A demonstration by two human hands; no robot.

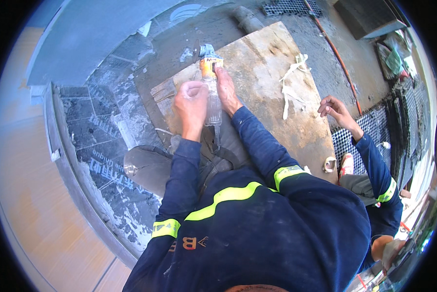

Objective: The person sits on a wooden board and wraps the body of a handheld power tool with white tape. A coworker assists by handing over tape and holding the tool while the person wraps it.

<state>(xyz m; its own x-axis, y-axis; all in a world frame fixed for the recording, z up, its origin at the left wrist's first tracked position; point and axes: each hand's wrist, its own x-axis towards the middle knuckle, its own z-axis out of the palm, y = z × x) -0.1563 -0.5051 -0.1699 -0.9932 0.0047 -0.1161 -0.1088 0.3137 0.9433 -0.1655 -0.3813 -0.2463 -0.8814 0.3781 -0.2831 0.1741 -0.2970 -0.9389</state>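
An angle grinder (210,65) stands out over my lap, its head and dark disc (197,49) pointing away from me. It has a yellow-orange front and a pale, dusty rear body. My right hand (226,91) is wrapped along its right side, with the thumb up near the yellow part. On the other side, my left hand (191,103) is closed, fingers curled in beside the tool's body. Whether anything small sits in that pinch is hidden. A dusty wooden board (257,63) lies beyond and to the right of the grinder.
At the right, a co-worker's hand (339,113) reaches over the board's edge. White strips (287,97) and a tape roll (329,164) lie on the board. An orange pipe (336,53), black grid panels (374,127), dark floor sheeting (84,124) and a raised sill (65,155) surround me.
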